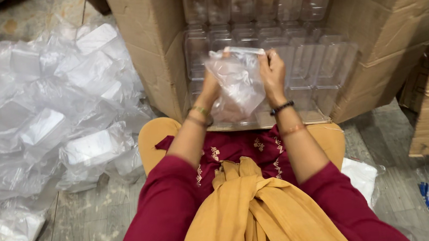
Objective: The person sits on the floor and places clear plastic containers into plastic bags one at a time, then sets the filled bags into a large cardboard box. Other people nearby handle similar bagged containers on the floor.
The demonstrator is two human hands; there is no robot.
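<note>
A: In the middle of the frame, a thin clear bag (pixel 237 83), held up in front of the open cardboard box (pixel 152 38).

B: And the hands?

A: Left hand (pixel 211 87) tucked against the bag's left side, maybe partly inside; hard to tell. Right hand (pixel 272 70) pinching the top right edge.

B: Heavy?

A: Looks very light. Soft, floppy, a bit slippery. Easy to tear if pulled hard.

B: Best spot to hold?

A: Probably the top rim, both corners, to keep the mouth open.

B: Anything nearby?

A: Clear plastic tubs (pixel 269 39) stacked in the box. Pile of bagged tubs (pixel 55 112) at the left, on the floor (pixel 90 227).
</note>
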